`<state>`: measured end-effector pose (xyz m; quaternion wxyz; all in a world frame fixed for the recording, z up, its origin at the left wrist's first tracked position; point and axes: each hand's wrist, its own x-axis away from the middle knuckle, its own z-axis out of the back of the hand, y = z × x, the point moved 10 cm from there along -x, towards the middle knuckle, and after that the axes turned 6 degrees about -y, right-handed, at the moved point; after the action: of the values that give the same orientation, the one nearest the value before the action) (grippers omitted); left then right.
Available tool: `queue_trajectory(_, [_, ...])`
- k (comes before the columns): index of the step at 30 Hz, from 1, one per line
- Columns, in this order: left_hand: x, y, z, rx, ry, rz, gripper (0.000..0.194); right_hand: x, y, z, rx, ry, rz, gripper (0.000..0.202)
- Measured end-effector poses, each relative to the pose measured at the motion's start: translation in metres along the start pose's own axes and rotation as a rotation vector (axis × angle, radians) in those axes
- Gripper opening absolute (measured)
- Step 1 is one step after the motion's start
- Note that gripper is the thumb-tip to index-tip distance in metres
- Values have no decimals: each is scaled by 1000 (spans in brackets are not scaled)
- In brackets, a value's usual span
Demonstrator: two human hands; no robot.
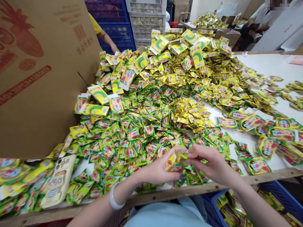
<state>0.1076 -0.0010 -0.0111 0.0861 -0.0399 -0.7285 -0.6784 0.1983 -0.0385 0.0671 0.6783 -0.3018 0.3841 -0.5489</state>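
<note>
My left hand (pixel 159 167), with a pale bangle at its wrist, is wrapped round a small yellow box (pixel 170 162) near the table's front edge. Just to its right, my right hand (pixel 208 162) has its fingers pinched together at the box's open end, where yellow packets show. Whether the pinched fingers hold a packet is too blurred to tell. Green packets (pixel 132 134) with red fruit prints lie heaped in front of both hands. Beyond them is a smaller pile of yellow packets (pixel 189 113).
A large cardboard carton (pixel 42 78) stands at the left, near a phone (pixel 59 183). Yellow boxes (pixel 159 45) top the heap at the back. Flat boxes (pixel 267 146) lie at the right, above a blue crate (pixel 219 211). Another person's arm (pixel 106 37) reaches in behind the carton.
</note>
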Motion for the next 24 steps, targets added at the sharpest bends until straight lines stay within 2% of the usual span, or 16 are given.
queue_trajectory(3, [-1,-2,-8,33,-57,-22,74,3,4,-28,-61,-191,-13,26])
queue_trajectory(5, [-3,-7,-15,61,-73,14,80,8,5,-40,-129,-270,-45,27])
queue_trajectory(8, [-7,-12,-22,-46,-64,107,95,19,9,-32,-141,-198,-68,25])
queue_trajectory(10, [-12,-1,-17,-242,-49,74,101,37,22,1,-23,-10,-106,23])
queue_trajectory(12, [-20,26,3,-516,32,-69,87,69,40,60,252,303,-235,23])
queue_trajectory(14, [-27,57,38,-811,221,-225,55,105,49,121,692,616,-477,31])
queue_trajectory(15, [-32,68,59,-940,337,-261,42,114,49,141,907,706,-581,37])
queue_trajectory(16, [-38,75,80,-1047,441,-256,34,112,49,152,1063,743,-633,42])
queue_trajectory(17, [-46,79,99,-1136,522,-214,31,99,51,154,1144,734,-614,44])
queue_trajectory(18, [-54,79,114,-1211,569,-151,30,76,56,147,1142,676,-531,44])
queue_trajectory(20, [-67,76,133,-1314,604,-25,30,17,70,113,964,478,-262,43])
queue_trajectory(22, [-67,76,136,-1355,618,20,27,-34,91,74,801,269,-135,40])
queue_trajectory(24, [-56,77,124,-1329,609,-36,23,-62,112,55,640,216,-117,24])
